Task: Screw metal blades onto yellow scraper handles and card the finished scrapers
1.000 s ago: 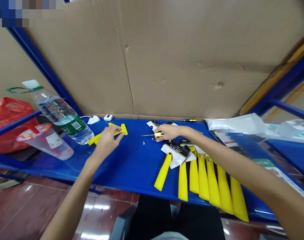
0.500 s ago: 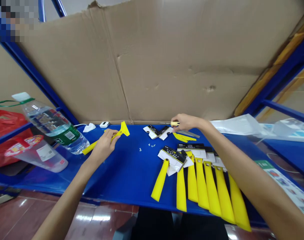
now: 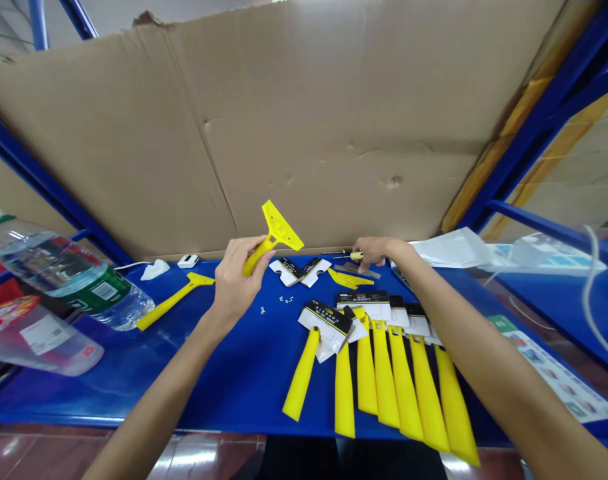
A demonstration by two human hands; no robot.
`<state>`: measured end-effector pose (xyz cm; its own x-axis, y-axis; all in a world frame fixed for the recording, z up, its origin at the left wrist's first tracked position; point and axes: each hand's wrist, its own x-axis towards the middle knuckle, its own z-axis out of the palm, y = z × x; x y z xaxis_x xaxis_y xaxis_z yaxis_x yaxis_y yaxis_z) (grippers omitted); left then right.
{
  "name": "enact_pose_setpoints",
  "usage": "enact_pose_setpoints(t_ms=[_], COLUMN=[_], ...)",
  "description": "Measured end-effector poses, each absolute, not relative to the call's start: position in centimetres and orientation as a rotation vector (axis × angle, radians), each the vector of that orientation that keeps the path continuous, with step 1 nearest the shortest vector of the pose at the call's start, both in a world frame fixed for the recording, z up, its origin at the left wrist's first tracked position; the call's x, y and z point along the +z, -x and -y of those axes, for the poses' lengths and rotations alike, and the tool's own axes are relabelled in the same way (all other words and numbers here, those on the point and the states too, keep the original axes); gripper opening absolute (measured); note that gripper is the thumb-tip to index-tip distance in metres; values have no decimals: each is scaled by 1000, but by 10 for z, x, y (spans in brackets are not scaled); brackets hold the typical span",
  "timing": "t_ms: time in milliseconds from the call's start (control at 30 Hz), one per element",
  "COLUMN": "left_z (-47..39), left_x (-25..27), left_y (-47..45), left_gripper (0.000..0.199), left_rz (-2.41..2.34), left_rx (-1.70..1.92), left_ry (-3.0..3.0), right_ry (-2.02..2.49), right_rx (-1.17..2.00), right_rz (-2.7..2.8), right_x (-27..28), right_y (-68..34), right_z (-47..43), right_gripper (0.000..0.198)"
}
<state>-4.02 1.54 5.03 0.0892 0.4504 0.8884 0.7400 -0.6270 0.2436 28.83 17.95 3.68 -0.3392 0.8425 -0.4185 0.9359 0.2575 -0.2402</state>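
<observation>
My left hand (image 3: 237, 277) is closed around the handle of a yellow scraper (image 3: 280, 230), raised above the table with its wide head up. Another yellow scraper (image 3: 169, 303) lies on the table to its left. At the back, my right hand (image 3: 377, 250) reaches down with bent fingers to flat grey metal blades (image 3: 357, 269); what lies in the fingertips is hidden. Against these fingers is a screwdriver (image 3: 355, 255) with a pale handle. Yellow flat pieces (image 3: 351, 280) lie just in front. Several yellow scrapers (image 3: 417, 393) with black-and-white card covers (image 3: 364, 305) lie in a row nearer me.
Two card covers (image 3: 300, 272) and small white bits (image 3: 285, 300) lie mid-table. A water bottle (image 3: 69, 267) and a clear plastic cup (image 3: 49, 340) lean at left. Cardboard (image 3: 309, 133) walls the back. A plastic bag (image 3: 449, 248) and a printed sheet (image 3: 554, 367) are at right.
The scraper in my left hand has been let go on the table at left, and this hand now holds another one, raised further right. My right hand's fingers have dropped to the blades.
</observation>
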Motion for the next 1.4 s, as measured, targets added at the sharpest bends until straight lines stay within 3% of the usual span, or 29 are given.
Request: enact_pose_setpoints(t_ms=[300, 467, 767, 1133, 1400], left_z=[-20, -10, 5, 7, 7], left_x=[-11, -11, -12, -8, -5], left_y=[25, 14, -2, -4, -4], left_gripper=[48, 61, 60, 43, 52], left_rz=[1823, 2077, 2242, 2545, 2652], left_rx=[-2100, -2279, -2280, -2375, -2328], left_ry=[2456, 2769, 3029, 2886, 2758], right_ry=[-1567, -1347, -926, -896, -846], right_rx=[-804, -832, -1058, -1269, -1271], right_rz=[-2384, -2812, -3026, -2960, -2917], right_x=[58, 97, 74, 61, 65], right_y=[-296, -288, -233, -209, -207], right_z=[-171, -144, -127, -115, -110], right_gripper=[26, 39, 36, 42, 38])
